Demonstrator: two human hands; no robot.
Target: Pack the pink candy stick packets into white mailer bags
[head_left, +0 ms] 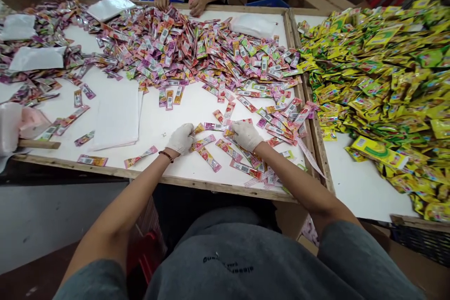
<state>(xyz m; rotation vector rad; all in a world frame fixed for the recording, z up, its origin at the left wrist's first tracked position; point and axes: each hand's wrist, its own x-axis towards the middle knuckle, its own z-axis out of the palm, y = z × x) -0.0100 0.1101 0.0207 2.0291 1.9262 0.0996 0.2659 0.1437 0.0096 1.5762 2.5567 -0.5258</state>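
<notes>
My left hand (182, 139), in a white knit glove with a beaded bracelet at the wrist, has its fingers closed on the end of an orange stick sachet (198, 128). My right hand (247, 135), gloved the same way, is closed at the end of a purple-edged stick sachet (215, 126); its fingertips are partly hidden. More stick sachets lie around and beneath both hands, among them a pink and orange sachet (209, 159) between them and another barcoded sachet (246, 168) below my right hand.
A large heap of stick sachets (168, 47) spreads across the table's far side. White sheets (117, 117) lie left. Past a wooden divider (309, 103) is a pile of yellow packets (379, 79). Across the table, a co-worker's hands (198, 3) handle sachets; another person stands far left.
</notes>
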